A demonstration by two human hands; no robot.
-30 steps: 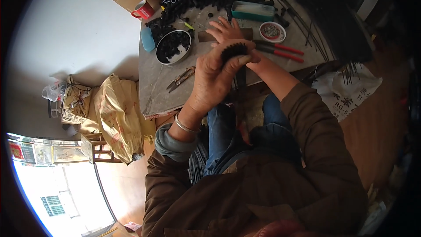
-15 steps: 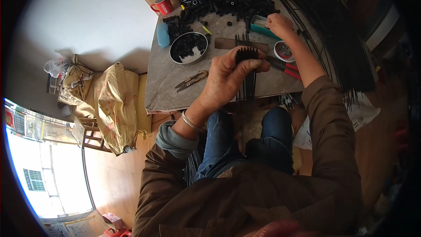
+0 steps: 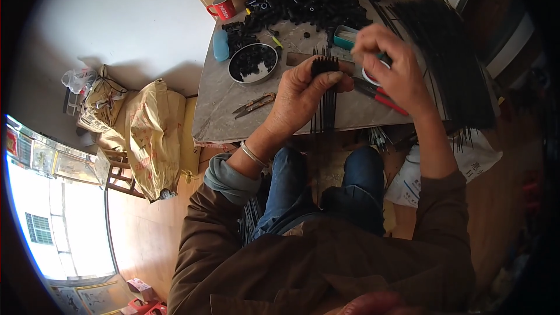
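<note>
A bundle of thin black rods [image 3: 325, 66] is gripped in my left hand [image 3: 297, 94], thumb across the front. The rod tops stand up in rows above the fingers, and the rods hang down past the table's front edge. My right hand [image 3: 401, 71] is raised just to the right of the bundle, its fingers curled in and pressed together. Whatever it may hold is too small to make out. Behind that hand is a teal box [image 3: 344, 37] with pale contents. The hand partly covers a round white tin [image 3: 367, 76]. A red-handled tool [image 3: 391, 105] lies below it.
A white-lined bowl [image 3: 232, 73] of small black parts stands at left, with snips [image 3: 255, 105] before it. Black fittings [image 3: 303, 9] are heaped at the back near a red mug [image 3: 223, 7] and blue case [image 3: 220, 45]. Long black rods [image 3: 452, 64] cover the right side.
My right hand has come back from the teal box, toward me and closer to the bundle. My left hand keeps its hold on the rods, now tilted more upright.
</note>
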